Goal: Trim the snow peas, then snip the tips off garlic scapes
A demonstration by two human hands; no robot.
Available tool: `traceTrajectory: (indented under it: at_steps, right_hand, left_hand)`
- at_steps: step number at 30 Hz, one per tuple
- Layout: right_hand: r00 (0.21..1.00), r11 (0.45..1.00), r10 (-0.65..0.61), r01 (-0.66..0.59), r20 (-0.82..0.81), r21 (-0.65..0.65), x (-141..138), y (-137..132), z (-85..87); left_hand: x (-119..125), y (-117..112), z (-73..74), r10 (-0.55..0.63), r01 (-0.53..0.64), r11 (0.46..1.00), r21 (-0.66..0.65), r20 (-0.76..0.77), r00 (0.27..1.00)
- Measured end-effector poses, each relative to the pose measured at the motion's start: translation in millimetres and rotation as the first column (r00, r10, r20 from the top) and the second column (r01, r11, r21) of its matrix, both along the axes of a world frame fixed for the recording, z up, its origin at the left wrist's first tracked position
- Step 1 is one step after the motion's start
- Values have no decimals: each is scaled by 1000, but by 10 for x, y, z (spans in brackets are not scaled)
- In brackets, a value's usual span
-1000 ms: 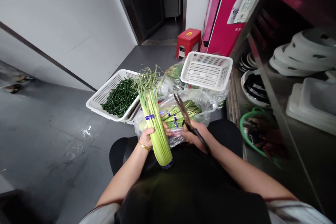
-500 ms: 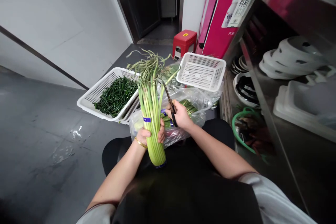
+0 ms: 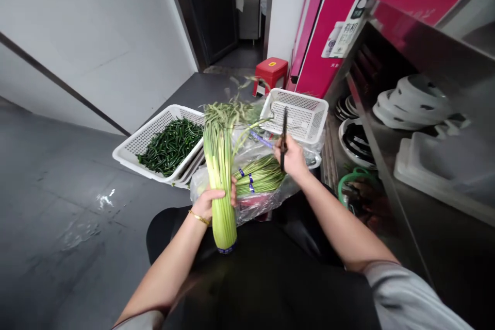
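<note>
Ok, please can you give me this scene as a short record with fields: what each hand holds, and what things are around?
left hand: grips an upright bundle of green stalks, a blue band at its base
right hand: holds dark scissors, blades pointing up, and a loose blue band
in front: plastic bag with more banded stalk bundles
left basket: white, holds dark green cut pieces
right basket: white, nothing seen in it
behind: red stool, pink machine
right side: metal shelf with white dishes

Soft, even indoor light — edges warped, slightly blurred.
</note>
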State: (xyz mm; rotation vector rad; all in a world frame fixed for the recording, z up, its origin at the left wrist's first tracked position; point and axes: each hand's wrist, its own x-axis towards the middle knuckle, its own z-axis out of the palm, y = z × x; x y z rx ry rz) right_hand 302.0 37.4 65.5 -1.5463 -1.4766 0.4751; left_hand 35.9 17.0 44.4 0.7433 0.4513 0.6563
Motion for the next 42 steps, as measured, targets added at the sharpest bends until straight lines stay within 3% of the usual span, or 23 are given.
traceTrajectory:
  at_steps: [2,4,6,9,12,14,16,19,22,29,34,42]
  right_hand:
    - [980,989,120,-104,156,-110,63,-140,-36]
    - [941,970,214,-173,263,-169,41,-263,-42]
    - [930,968,236,-199,280,-154,-16,-374,9]
    - [963,976,202,-183,176,-118,-88,-556,174]
    - [955,958,238,-201,176,-206,-134,-764,342]
    - [890,925,308,-198,336,-324,-163,-874,401]
    - [767,881,399,-168,503,-442,-190,-926,411]
    - [613,831,483,-97,625,-547,-202,-902,387]
    - [549,813,507,-49,664,-581,-180,-837,398]
    - [503,811,514,-21,695,-584,-139,-831,478]
    - [499,785,546,-26,673,-618,-125,-802,445]
    - [476,801,551,-72,685,-594,-53,-754,458]
  left_hand:
    - [-43,2,30,139,-142,990,-25,-80,987]
    - [-51,2,82,195,-201,979,-27,-138,971]
    - [-45,-5,139,202,-209,977,-31,-156,967]
    - [-42,-37,188,165,-172,983,-64,-103,981]
    - [-41,-78,175,129,-134,987,-83,-65,989]
    - [-35,-100,146,137,-145,987,-72,-106,985]
    - [-23,-116,123,176,-188,981,-53,-180,968]
    - [10,-134,132,232,-247,969,-25,-266,936]
    - [63,-153,192,259,-264,964,31,-328,908]
    - [187,-206,303,345,-292,938,185,-457,820]
    - [196,-210,284,362,-286,931,227,-471,805]
    - [241,-192,254,341,-242,936,256,-483,807]
